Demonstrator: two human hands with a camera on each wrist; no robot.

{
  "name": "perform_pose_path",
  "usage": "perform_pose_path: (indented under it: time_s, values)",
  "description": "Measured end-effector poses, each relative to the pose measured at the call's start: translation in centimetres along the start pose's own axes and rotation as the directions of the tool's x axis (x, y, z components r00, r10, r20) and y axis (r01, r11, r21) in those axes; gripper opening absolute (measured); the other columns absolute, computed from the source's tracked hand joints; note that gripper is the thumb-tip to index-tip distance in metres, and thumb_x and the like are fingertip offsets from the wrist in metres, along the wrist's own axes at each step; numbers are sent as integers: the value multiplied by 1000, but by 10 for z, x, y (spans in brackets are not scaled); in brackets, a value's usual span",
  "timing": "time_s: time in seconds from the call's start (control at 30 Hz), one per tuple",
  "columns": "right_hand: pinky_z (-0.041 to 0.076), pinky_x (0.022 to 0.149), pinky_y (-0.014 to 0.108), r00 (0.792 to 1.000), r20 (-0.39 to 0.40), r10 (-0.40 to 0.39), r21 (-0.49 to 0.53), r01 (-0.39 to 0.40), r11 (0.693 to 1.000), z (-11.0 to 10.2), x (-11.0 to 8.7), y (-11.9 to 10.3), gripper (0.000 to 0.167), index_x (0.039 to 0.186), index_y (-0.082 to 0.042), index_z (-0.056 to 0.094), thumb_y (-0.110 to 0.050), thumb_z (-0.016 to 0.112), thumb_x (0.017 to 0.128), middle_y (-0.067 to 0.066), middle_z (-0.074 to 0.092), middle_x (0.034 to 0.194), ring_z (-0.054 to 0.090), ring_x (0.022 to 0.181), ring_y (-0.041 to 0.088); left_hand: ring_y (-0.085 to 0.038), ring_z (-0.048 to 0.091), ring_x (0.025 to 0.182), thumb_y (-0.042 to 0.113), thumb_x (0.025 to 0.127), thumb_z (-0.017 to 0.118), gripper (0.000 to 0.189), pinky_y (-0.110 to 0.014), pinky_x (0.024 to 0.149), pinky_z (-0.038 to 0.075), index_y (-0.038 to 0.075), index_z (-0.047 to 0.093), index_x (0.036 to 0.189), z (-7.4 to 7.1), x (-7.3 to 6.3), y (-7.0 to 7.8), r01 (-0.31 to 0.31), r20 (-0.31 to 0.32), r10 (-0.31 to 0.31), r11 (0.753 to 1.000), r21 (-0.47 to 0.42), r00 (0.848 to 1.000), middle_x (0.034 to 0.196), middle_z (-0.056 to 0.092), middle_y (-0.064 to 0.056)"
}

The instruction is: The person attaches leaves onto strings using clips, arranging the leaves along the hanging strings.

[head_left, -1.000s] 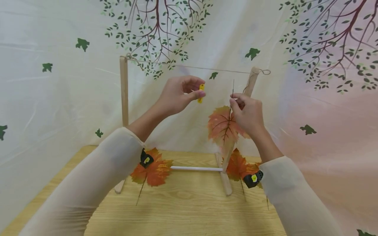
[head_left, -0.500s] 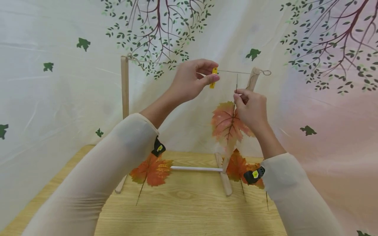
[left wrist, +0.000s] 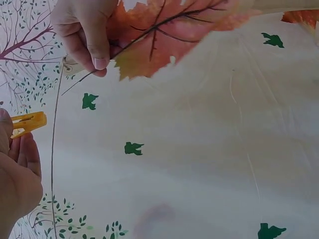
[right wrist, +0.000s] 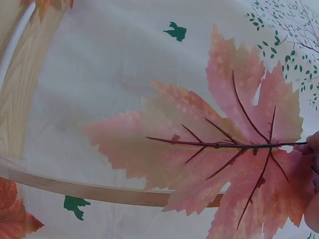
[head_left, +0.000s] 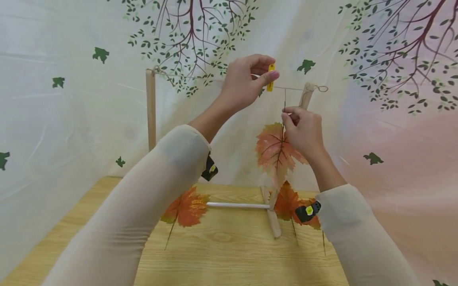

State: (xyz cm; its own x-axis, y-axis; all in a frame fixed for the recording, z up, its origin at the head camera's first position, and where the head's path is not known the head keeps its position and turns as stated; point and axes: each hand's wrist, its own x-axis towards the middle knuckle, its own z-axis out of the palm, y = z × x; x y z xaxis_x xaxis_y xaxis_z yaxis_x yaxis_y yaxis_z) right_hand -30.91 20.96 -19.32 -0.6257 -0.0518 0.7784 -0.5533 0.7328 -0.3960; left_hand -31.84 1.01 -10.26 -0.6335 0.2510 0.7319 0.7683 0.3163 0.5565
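At left, a string (head_left: 294,89) is tied to a wooden post (head_left: 151,111). Then a yellow clip (head_left: 270,85) is pinched between thumb and fingers of the left hand (head_left: 247,81), near the string. Next, an orange leaf (head_left: 273,145) is held blade down below the string, its stem (right wrist: 288,145) gripped by fingertips of the right hand (head_left: 305,129).

1. Holding left arm (head_left: 146,190) outstretched from near left, pinching high with left hand (head_left: 245,81).
2. Holding right arm (head_left: 358,226) outstretched from near right, pinching lower, further right, with right hand (head_left: 305,129).
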Motion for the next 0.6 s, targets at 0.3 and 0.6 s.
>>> perform_pose_path:
  time_s: [0.3, 0.6]
  values:
    - [43, 56, 15, 1000, 3, 12, 26, -12, 1000, -1, -3, 1, 21, 109, 3, 75, -12, 62, 102, 17, 73, 83, 58, 62, 15, -10, 67, 107, 27, 93, 74, 40, -16, 91, 50, 10, 70, 129, 20, 15, 11, 52, -37, -52, 999, 10, 998, 120, 72, -2]
    - [44, 57, 14, 1000, -10, 4, 35, -3, 999, 2, -4, 3, 21, 108, 4, 75, -12, 62, 102, 17, 73, 83, 59, 63, 15, -10, 67, 107, 26, 93, 73, 38, -14, 90, 50, 9, 69, 128, 32, 21, 17, 77, -34, -77, 997, 17, 996, 121, 72, -2]
